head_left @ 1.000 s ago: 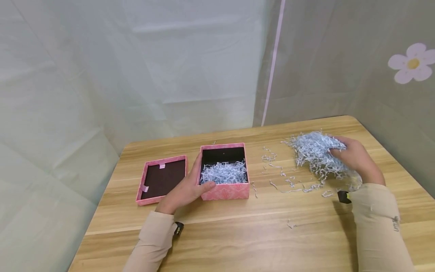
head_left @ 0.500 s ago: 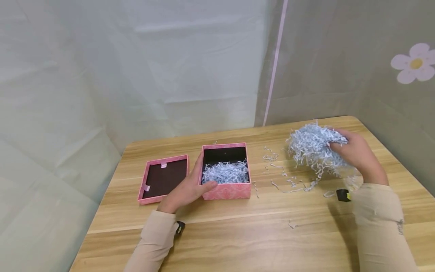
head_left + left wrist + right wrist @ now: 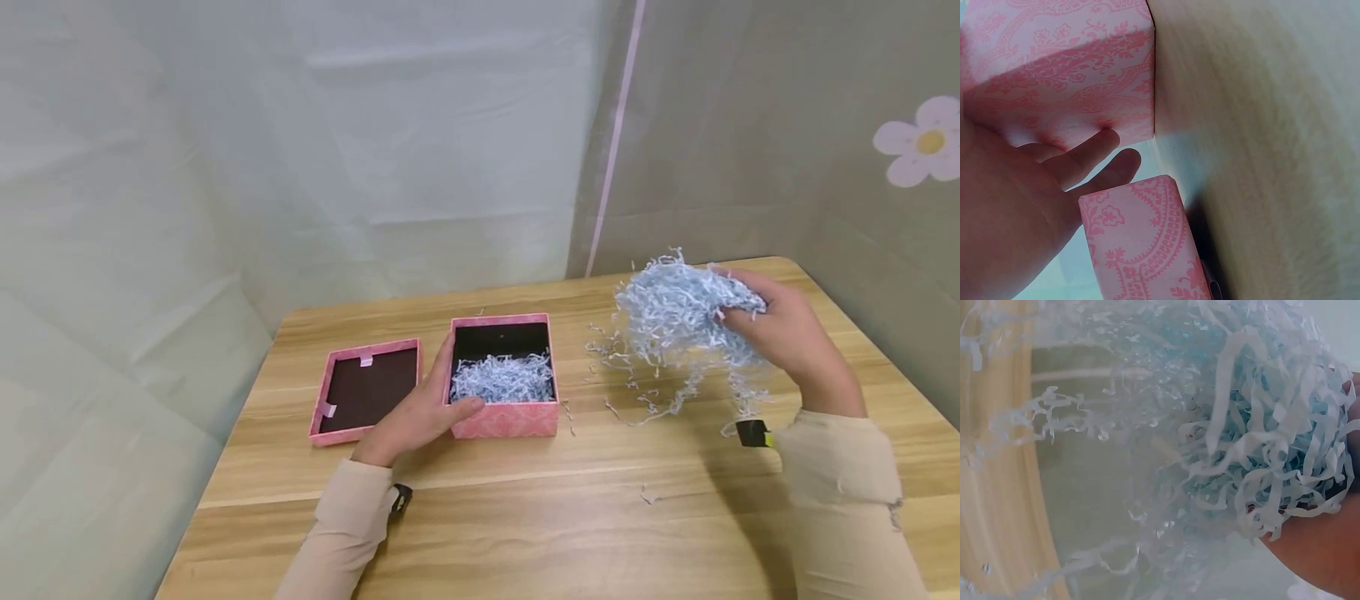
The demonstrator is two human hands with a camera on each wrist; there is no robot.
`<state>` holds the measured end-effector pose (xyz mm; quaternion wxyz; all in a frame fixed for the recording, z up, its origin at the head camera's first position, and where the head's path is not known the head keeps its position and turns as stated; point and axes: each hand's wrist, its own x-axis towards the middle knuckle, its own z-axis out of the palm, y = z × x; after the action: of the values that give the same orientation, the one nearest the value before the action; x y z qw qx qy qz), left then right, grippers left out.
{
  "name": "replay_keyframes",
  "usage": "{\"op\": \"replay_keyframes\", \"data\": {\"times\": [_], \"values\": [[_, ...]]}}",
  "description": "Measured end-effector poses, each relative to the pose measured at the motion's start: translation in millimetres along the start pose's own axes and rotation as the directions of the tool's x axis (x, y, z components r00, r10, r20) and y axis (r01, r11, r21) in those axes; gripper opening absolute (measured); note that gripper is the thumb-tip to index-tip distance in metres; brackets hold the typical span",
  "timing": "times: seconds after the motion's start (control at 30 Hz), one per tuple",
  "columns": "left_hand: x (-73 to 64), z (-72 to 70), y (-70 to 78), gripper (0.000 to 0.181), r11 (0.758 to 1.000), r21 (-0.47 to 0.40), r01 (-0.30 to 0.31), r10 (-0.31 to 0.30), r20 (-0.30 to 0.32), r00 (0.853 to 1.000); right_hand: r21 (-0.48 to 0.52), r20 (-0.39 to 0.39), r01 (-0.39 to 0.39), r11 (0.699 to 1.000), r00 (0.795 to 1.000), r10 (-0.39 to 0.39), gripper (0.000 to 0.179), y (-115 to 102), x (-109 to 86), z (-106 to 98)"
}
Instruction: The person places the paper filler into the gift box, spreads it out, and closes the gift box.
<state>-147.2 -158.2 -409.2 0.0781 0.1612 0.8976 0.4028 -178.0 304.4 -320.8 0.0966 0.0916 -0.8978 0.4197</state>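
Note:
A pink patterned box [image 3: 504, 422] stands on the table, its dark inside partly filled with pale blue shredded paper [image 3: 502, 379]. My left hand [image 3: 418, 417] rests against its left side, thumb across the front corner. In the left wrist view, extended fingers [image 3: 1088, 156] touch the patterned wall. At the right, my right hand [image 3: 787, 333] grips a big loose clump of shredded paper [image 3: 675, 308], raised over the table with strands dangling. The clump hides most of those fingers in the right wrist view.
Left of the box lies its pink lid [image 3: 367, 392], dark inner face up, close to my left wrist. Stray paper strands [image 3: 648, 496] are scattered on the wooden table [image 3: 525, 533] between box and right hand. Fabric curtains [image 3: 420, 150] hang behind and at the sides.
My right hand has lifted the shredded paper clump off the table and moved it slightly left, with strands trailing below. My left hand keeps its place at the box.

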Motion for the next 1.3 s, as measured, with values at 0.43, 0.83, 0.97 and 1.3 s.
{"op": "replay_keyframes", "data": {"times": [0.43, 0.83, 0.97, 1.3], "values": [[10.4, 10.8, 7.2, 0.111, 0.999, 0.001, 0.033, -0.033, 0.028, 0.999, 0.124, -0.082, 0.103, 0.987, 0.992, -0.093, 0.049, -38, -10.8, 3], [9.0, 9.7, 5.4, 0.11, 1.0, -0.002, 0.018, -0.018, 0.029, 0.999, 0.242, -0.143, 0.268, 0.933, 0.96, -0.239, 0.048, -114, 17.3, 9], [10.8, 10.9, 5.5, 0.109, 1.0, -0.005, 0.004, -0.004, 0.025, 1.0, 0.263, -0.172, 0.363, 0.894, 0.929, -0.327, 0.045, -141, 31.0, 14], [13.9, 14.1, 6.7, 0.11, 1.0, -0.003, -0.005, 0.005, 0.033, 0.999, 0.317, -0.246, 0.546, 0.776, 0.837, -0.488, 0.043, -202, 58.4, 31]]}}
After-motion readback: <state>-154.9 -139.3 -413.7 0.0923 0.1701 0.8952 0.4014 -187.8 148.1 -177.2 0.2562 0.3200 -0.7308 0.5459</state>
